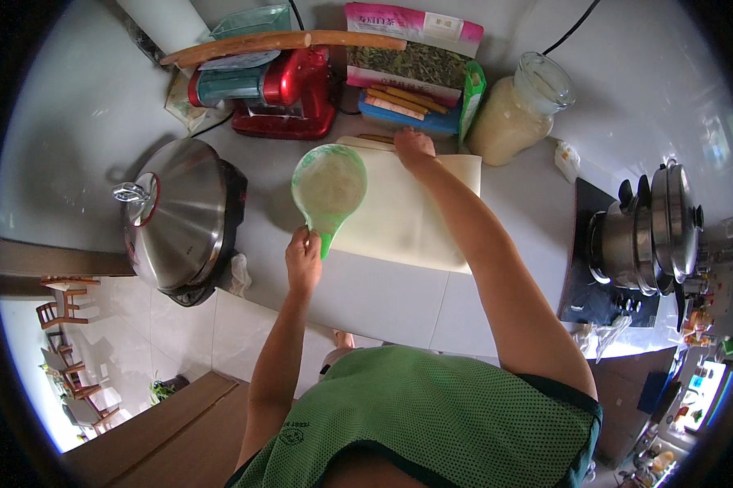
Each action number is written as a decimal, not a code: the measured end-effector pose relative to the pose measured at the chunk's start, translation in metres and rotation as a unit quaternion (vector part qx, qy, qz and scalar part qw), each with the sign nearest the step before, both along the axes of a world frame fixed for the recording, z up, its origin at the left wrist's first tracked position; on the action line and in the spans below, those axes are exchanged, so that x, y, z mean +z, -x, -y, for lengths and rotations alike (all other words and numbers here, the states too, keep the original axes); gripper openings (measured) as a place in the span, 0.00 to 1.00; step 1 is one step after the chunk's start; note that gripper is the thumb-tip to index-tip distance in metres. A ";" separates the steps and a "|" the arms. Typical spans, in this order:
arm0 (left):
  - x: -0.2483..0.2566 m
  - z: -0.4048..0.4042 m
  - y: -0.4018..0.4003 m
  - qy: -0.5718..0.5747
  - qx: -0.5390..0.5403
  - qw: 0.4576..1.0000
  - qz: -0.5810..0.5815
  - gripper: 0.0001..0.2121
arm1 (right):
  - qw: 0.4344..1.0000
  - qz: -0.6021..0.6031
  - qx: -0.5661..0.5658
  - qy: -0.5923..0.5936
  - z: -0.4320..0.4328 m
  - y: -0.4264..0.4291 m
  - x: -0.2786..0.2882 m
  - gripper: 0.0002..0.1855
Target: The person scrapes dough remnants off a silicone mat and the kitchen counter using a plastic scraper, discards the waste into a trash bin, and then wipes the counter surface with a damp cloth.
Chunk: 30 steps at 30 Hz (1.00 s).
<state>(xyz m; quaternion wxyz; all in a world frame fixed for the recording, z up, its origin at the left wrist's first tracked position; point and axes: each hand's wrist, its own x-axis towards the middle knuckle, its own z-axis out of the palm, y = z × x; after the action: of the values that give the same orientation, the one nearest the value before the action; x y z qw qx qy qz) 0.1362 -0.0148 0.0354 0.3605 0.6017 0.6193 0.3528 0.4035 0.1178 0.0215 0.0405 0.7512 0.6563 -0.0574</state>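
My left hand (304, 256) grips the handle of a green plastic scoop (330, 182), which holds a pale powder and overlaps the left edge of a cream-coloured mat (403, 207). The mat lies on the grey counter. At the mat's far edge is my right hand (414, 145), fingers bent down near a thin brown stick (375, 138); whether it grips the stick or the mat's edge cannot be told. Just beyond this hand sits a blue box (409, 118) with several wooden sticks (406, 99) on top.
A steel domed-lid cooker (183, 213) stands left. Behind are a red machine (287, 91) with a wooden rolling pin (244, 46) on top, a printed bag (412, 67) and a glass jar (513, 116) of pale contents. Stacked steel pots (641, 232) stand on a black cooktop (577, 268) right.
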 end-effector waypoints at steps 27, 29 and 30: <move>0.006 0.014 0.006 0.023 0.016 1.000 0.013 0.12 | 0.950 -0.100 0.020 -0.295 0.036 -0.037 0.057 0.09; 0.001 0.012 0.011 0.015 0.015 1.000 0.014 0.11 | 0.959 -0.119 -0.049 -0.252 0.076 -0.040 0.047 0.14; 0.001 0.012 0.012 0.018 0.013 1.000 0.016 0.11 | 0.958 -0.130 -0.087 -0.242 0.103 -0.040 0.045 0.16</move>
<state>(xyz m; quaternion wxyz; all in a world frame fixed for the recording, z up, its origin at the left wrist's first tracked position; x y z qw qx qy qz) 0.1240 -0.0265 0.0360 0.3766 0.5808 0.6275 0.3564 0.4436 0.0146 0.0663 -0.2335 0.7788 0.5821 0.0027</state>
